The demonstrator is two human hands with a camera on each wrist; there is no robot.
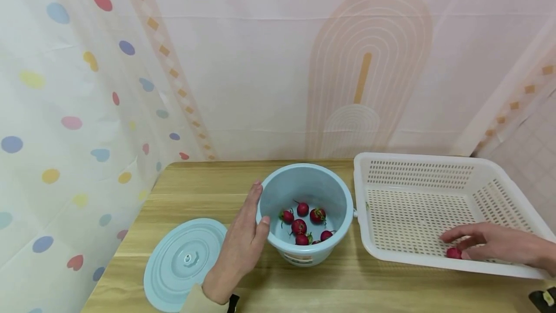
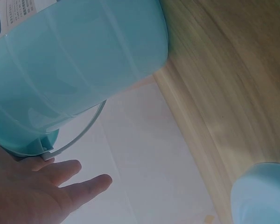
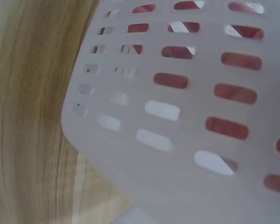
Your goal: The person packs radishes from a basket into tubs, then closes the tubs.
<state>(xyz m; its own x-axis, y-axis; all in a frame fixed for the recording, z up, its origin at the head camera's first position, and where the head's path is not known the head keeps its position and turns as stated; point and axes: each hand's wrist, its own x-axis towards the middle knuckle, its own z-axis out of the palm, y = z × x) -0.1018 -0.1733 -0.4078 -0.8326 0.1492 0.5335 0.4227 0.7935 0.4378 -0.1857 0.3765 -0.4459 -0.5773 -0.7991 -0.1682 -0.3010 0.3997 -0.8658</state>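
Stood at table point(image 1: 208, 192) centre: bucket point(image 1: 304, 192) holding radishes point(image 1: 298, 226), with basket point(image 1: 417, 206) touching at three o'clock and lid point(image 1: 182, 264) lying flat at eight o'clock. Left hand point(image 1: 239, 250) pressed against bucket's nine o'clock wall. Right hand point(image 1: 499, 243) rested inside basket over one radish point(image 1: 453, 253) at five o'clock.

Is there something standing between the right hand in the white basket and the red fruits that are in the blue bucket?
Yes. The basket's left wall and the bucket's rim lie between the right hand and the fruits; both tops are open.
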